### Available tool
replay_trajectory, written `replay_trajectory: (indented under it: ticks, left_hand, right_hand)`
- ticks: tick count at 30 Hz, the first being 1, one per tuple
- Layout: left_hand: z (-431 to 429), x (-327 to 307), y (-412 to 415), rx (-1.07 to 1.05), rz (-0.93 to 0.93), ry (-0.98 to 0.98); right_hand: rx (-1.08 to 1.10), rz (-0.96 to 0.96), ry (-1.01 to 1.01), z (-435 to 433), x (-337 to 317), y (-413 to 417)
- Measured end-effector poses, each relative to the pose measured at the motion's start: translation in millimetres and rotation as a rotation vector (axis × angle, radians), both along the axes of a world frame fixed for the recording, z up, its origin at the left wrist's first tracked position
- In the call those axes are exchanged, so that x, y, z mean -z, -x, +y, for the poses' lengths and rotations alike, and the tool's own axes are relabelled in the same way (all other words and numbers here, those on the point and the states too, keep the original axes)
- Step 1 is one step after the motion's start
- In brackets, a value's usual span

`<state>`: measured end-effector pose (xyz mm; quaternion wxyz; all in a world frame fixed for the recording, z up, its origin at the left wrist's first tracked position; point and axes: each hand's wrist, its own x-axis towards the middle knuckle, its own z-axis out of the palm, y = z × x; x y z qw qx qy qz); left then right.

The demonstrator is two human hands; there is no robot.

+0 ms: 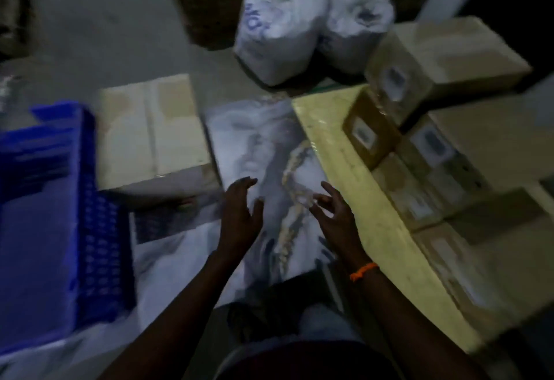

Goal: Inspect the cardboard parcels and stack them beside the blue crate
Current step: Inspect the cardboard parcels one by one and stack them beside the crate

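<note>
Cardboard pile: the unsorted parcels are crowded on the right, tilted and leaning on one another. I judge they were dumped there to wait for checking.
Blue crate: it stands on the floor at the left, its perforated wall facing me. It marks where the stack belongs.
Pale yellow worktop: a long low slab carrying the pile, with its near edge bare, close to my right arm.
Stacked parcel: one taped box lies flat on the floor just beside the crate. I take it as the base of the stack, already placed.
Grey plastic sheet: it is spread on the floor between that box and the worktop, and seems to serve as a checking spot.
White sacks: two stand upright beyond the sheet. The blue print on the nearer one is too blurred to read.
Left hand: it hovers over the sheet holding nothing, fingers straight and loosely spread.
Right hand: also empty, palm turned inward, fingers relaxed and apart. I read both hands as between parcels.
Shipping labels: white stickers face me from several boxes, but the text is unreadable.
Orange thread: tied round the right wrist.
</note>
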<state>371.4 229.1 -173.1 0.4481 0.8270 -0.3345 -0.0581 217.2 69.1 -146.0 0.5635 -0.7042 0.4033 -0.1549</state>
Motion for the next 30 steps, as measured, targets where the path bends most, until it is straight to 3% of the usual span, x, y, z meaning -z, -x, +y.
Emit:
replay_trajectory:
  ticks: [7, 13, 21, 25, 30]
  left_hand:
    - [-116, -2, 139, 0.578, 0.156, -0.029]
    - [-178, 12, 258, 0.763, 0.212, -0.173]
    - [-262, 32, 333, 0.718, 0.129, -0.261]
    - [-279, 41, 355, 0.683, 0.123, -0.277]
    - [-298, 55, 380, 0.645, 0.18, -0.329]
  right_hand:
    - [0.517, 0.042, 0.108, -27, 1, 213]
    - [0.989, 0.262, 0.139, -69, 59, 359]
    - [0.714, 0.41, 0.137, -158, 109, 457]
    - [0.782, 0.248, 0.035, -174, 105, 500]
    - [0.608, 0.116, -0.102, -195, 101, 536]
